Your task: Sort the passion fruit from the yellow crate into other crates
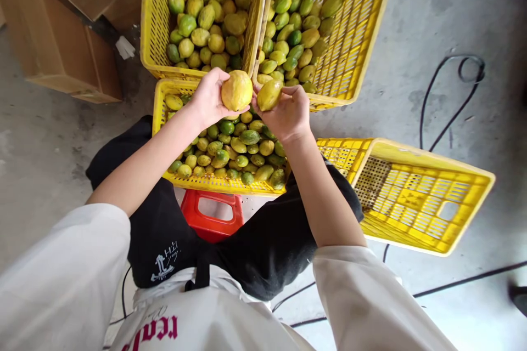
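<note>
My left hand (pixel 208 100) holds a large round yellow fruit (pixel 236 90). Beside it my right hand (pixel 288 115) grips a smaller yellow-green fruit (pixel 269 94). Both hands hover over the near yellow crate (pixel 160 100), which is filled with several green and yellow fruits (pixel 230 148). Two more yellow crates stand beyond it: the far left crate (pixel 153 27) with bigger yellowish fruits and the far right crate (pixel 362 38) with smaller greenish ones.
An empty yellow crate (pixel 415 197) lies on the concrete floor to my right. A red stool (pixel 212 216) shows between my black-trousered legs. Cardboard boxes (pixel 61 27) stand at the upper left. Black cables (pixel 448 93) run across the floor on the right.
</note>
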Action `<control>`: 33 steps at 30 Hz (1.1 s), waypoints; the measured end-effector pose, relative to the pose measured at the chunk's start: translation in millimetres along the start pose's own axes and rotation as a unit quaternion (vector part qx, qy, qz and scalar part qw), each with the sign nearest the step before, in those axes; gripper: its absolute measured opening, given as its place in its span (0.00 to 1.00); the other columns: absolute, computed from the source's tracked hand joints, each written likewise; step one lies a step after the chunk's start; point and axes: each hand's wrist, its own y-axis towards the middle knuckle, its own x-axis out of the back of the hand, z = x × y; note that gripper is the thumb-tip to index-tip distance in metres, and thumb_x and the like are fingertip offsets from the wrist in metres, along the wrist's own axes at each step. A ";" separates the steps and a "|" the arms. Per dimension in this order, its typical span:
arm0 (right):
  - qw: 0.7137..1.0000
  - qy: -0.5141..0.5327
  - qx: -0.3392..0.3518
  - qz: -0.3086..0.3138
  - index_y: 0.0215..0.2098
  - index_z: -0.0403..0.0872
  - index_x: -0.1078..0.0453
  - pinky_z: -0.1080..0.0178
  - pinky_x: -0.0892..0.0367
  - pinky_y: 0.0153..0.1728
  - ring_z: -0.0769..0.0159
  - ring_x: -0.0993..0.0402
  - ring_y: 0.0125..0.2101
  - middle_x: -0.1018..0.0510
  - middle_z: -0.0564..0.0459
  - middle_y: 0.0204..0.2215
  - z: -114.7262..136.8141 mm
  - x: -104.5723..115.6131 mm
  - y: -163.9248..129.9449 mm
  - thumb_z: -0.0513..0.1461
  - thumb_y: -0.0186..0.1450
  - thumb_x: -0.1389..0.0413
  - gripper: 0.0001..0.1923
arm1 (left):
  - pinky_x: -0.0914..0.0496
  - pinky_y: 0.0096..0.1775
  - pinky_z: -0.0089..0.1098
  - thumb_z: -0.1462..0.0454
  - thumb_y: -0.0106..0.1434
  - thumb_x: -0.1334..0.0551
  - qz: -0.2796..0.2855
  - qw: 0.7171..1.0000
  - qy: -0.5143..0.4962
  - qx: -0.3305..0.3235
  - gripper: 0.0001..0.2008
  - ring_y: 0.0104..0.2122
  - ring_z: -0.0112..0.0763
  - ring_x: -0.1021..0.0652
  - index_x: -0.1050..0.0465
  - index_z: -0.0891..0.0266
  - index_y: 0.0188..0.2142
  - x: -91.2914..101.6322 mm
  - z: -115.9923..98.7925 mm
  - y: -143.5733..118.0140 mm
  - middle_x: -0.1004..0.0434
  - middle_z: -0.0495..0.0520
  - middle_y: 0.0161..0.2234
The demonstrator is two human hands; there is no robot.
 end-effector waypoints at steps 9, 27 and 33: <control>0.998 0.021 -0.048 -0.028 0.40 0.55 0.32 0.67 0.23 0.25 0.62 0.19 0.39 0.21 0.56 0.36 4.5 7.9 1.1 0.43 0.67 0.32 0.12 | 0.28 0.30 0.23 0.65 0.77 0.42 -0.011 0.994 -0.044 -0.095 0.13 0.25 0.21 0.23 0.31 0.60 0.32 5.5 -13.6 -0.2 0.24 0.44 0.25; 0.997 -0.004 -0.072 -0.041 0.36 0.53 0.33 0.59 0.19 0.31 0.59 0.17 0.37 0.21 0.55 0.31 -12.5 8.5 8.4 0.51 0.68 0.34 0.16 | 0.18 0.45 0.35 0.53 0.72 0.39 -0.079 0.990 -0.114 0.023 0.11 0.40 0.39 0.16 0.27 0.57 0.41 9.2 4.3 13.5 0.20 0.52 0.30; 0.995 -0.033 -0.061 -0.069 0.36 0.53 0.32 0.53 0.14 0.40 0.55 0.15 0.43 0.19 0.54 0.34 -9.9 18.6 13.4 0.46 0.64 0.29 0.15 | 0.20 0.50 0.31 0.58 0.75 0.43 -0.047 0.986 -0.153 -0.035 0.09 0.49 0.37 0.16 0.26 0.58 0.45 8.3 -5.1 10.3 0.18 0.53 0.36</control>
